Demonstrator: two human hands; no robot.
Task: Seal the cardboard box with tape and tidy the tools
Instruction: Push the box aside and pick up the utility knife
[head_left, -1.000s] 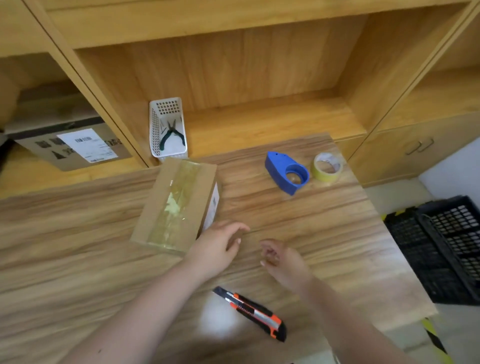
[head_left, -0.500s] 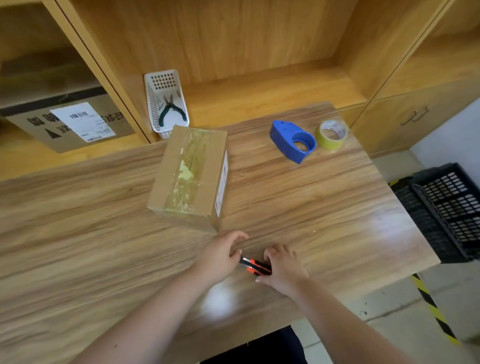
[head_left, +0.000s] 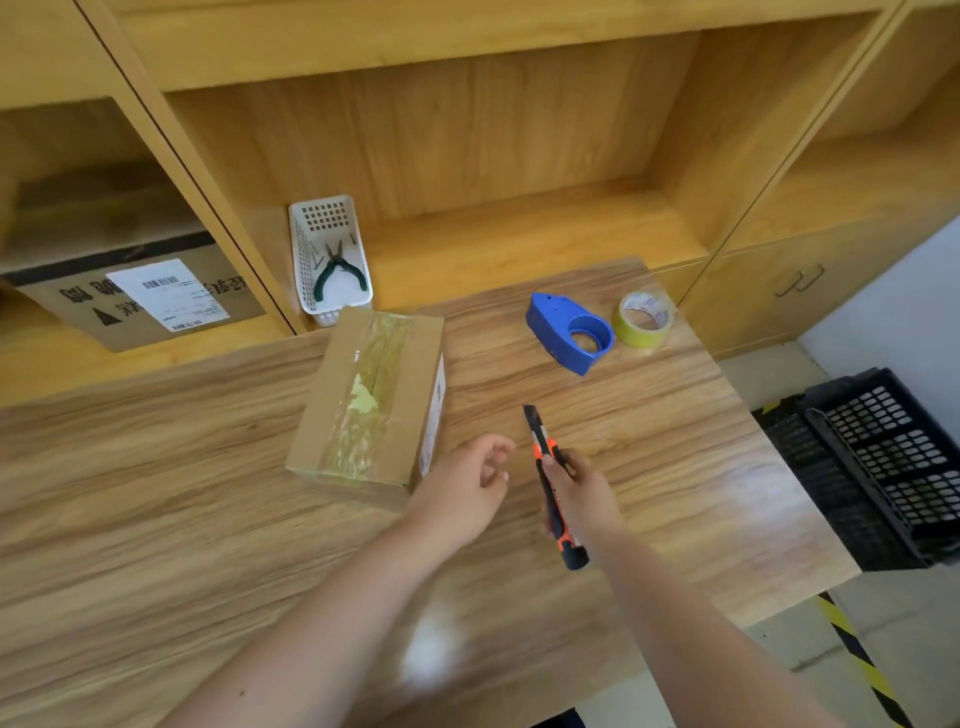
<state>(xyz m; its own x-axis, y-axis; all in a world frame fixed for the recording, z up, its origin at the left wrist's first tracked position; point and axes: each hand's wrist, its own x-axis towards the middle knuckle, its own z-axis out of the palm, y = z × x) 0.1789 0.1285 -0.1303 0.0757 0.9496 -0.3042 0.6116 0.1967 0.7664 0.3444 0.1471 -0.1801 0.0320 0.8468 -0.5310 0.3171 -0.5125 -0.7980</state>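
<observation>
A white basket (head_left: 332, 260) with pliers (head_left: 337, 273) was seen on the shelf at the left. The taped cardboard box (head_left: 371, 397) was lying on the worktop (head_left: 156, 493). The left hand (head_left: 462, 488) was held beside it – grip loose, empty. The utility knife (head_left: 553, 483) was clasped in the right hand (head_left: 584, 493), lifted off the worktop. Farther right, the blue dispenser (head_left: 569, 332) was touching the tape roll (head_left: 644, 319) – both were on the worktop.

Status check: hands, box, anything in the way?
Right hand gripping utility knife, left hand open and empty. Cardboard box taped along top. Tape dispenser and tape roll out on table; path clear.
</observation>
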